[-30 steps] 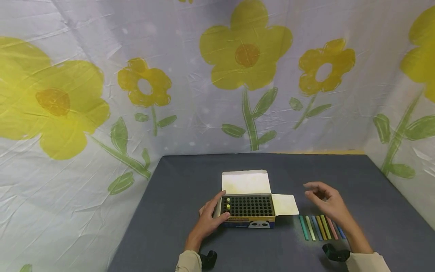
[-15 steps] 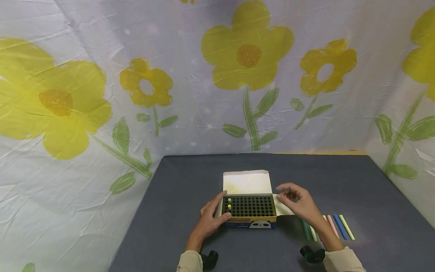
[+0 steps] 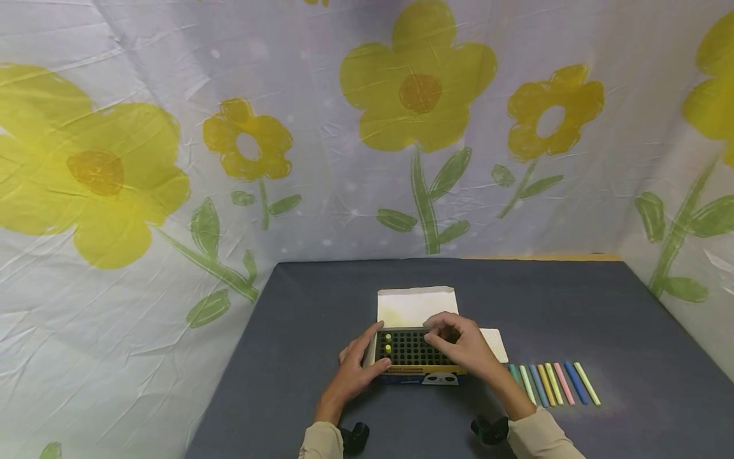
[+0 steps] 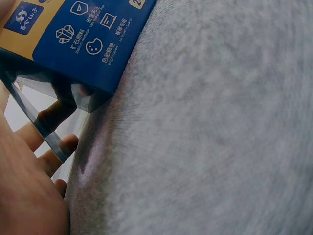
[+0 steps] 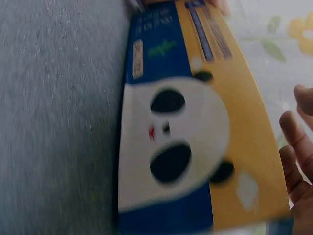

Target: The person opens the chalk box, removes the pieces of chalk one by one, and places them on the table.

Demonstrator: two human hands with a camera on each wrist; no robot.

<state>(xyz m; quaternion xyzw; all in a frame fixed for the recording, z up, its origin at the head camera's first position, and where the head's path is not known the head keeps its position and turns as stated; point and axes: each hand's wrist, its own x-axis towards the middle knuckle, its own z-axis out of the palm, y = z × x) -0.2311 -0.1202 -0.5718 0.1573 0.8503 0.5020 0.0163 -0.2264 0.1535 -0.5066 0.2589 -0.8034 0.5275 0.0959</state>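
Observation:
An open chalk box (image 3: 407, 377), blue and yellow with a panda face, stands on the dark table. Two yellowish chalks (image 3: 388, 349) stick up from the left end of its black grid of holes. My left hand (image 3: 351, 373) grips the box's left end, thumb at the near edge and index finger at the far corner. In the left wrist view, some fingers (image 4: 51, 159) show beside a clear flap (image 4: 41, 129) at the box end. My right hand (image 3: 463, 347) hovers over the right part of the grid, thumb and forefinger slightly apart, with no chalk visible between them.
Several coloured chalks (image 3: 553, 384) lie in a row on the table right of the box. The raised white lid (image 3: 415, 306) stands behind the grid, and a side flap (image 3: 494, 344) spreads out rightward. A flower-printed curtain (image 3: 338, 210) hangs behind the table (image 3: 309, 306).
My right hand has moved left, from above the chalk row to over the box's grid, uncovering the row. My left hand has stayed on the box.

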